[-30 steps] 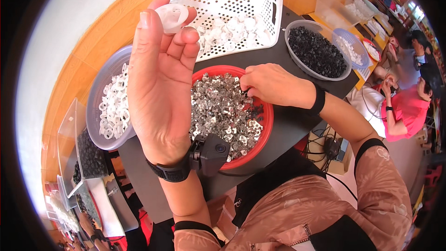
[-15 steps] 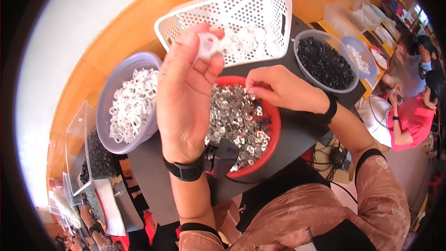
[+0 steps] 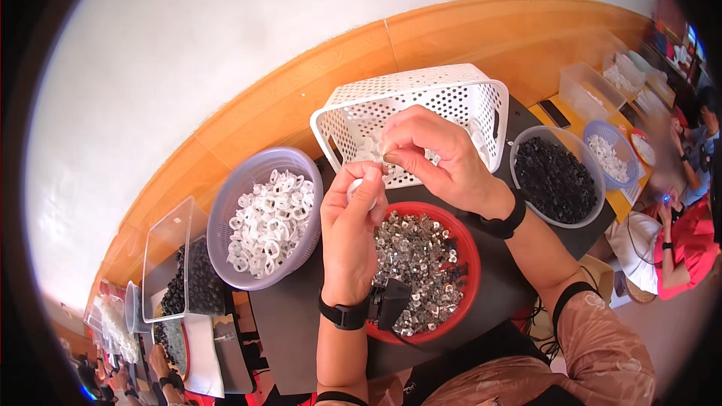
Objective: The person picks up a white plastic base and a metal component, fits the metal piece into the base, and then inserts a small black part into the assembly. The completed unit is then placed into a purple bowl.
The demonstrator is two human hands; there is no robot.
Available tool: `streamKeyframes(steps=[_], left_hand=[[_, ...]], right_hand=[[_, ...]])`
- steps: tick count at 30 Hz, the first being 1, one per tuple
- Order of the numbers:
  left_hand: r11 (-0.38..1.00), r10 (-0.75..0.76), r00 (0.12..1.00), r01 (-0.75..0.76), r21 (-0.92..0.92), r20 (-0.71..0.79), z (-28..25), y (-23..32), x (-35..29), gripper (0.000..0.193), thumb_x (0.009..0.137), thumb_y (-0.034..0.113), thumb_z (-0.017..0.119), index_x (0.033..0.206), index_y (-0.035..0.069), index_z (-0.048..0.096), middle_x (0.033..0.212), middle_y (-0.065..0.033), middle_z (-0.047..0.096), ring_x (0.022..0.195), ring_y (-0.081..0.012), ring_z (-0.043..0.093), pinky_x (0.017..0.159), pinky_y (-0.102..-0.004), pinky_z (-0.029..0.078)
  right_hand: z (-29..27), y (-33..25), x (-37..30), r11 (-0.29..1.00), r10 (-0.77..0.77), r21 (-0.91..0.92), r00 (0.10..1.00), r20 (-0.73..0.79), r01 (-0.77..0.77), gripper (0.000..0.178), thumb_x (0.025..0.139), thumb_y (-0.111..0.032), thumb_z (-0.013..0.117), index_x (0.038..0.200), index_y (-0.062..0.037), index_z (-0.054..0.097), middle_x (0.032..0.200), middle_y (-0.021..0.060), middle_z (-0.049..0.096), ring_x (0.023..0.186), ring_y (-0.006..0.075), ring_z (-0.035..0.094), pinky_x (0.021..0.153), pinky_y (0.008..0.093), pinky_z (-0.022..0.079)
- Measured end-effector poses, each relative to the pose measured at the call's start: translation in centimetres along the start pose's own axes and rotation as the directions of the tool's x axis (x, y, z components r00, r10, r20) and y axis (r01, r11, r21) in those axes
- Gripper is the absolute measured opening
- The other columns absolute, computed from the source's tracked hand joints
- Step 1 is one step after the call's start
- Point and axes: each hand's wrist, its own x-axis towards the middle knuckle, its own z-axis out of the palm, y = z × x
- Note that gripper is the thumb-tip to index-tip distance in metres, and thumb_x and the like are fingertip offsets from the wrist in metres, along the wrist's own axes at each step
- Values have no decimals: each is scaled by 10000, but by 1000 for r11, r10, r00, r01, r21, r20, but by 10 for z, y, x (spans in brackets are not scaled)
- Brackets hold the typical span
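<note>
Between the thumb and fingers of my left hand (image 3: 350,237) is a small white plastic part (image 3: 355,189), mostly covered by the fingers. My right hand (image 3: 444,156) is closed in a pinch close to the left fingertips; whatever it pinches is hidden. Both hands are raised in front of a white perforated basket (image 3: 487,92) with white plastic parts in it. Below them stands a red bowl (image 3: 474,274) full of small metal pieces (image 3: 421,263). To the left, a lilac basket (image 3: 222,259) holds many white ring-shaped parts (image 3: 271,218).
A clear bowl of black parts (image 3: 556,180) stands to the right on the dark table (image 3: 289,331). Beyond it is a blue basket of white parts (image 3: 608,154). A clear box (image 3: 174,256) with black parts sits at the left. People work at both sides.
My right hand has come up from the red bowl to my left hand. The left hand has turned, and its fingers now meet the right ones. The whole view has shifted.
</note>
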Motion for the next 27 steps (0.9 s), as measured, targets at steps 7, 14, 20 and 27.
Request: streamKeyframes(steps=[7,14,20,27], left_hand=[[1000,-10,1000,10,-3,20,-3,-1,7,73,939,131,580,956,59,583,718,60,467,605,-36,366,560,-184,298],[986,97,992,-86,139,-75,0,-9,11,48,926,116,606,935,73,586,743,73,491,598,-9,365,524,-173,263],[923,259,958,-209,322,-123,2,-19,11,54,926,121,612,912,72,592,712,75,499,581,4,354,509,-164,242],[919,306,944,-259,296,-126,4,-25,11,86,947,144,575,936,60,592,729,64,500,610,-3,375,527,-165,263]], right_hand=[[1,12,5,996,-80,-51,997,-20,79,84,844,22,606,911,-30,600,906,80,585,791,168,575,667,276,468],[-12,-7,4,979,201,-21,980,-8,-201,57,844,-49,633,883,-18,607,739,68,585,617,158,557,532,270,434],[-6,-9,0,977,209,-48,977,37,-207,75,831,-61,629,836,-2,583,734,93,594,636,210,565,563,307,441],[-2,-9,-2,976,219,-30,975,38,-218,81,835,-55,610,844,15,569,742,135,588,659,265,581,590,345,452]])
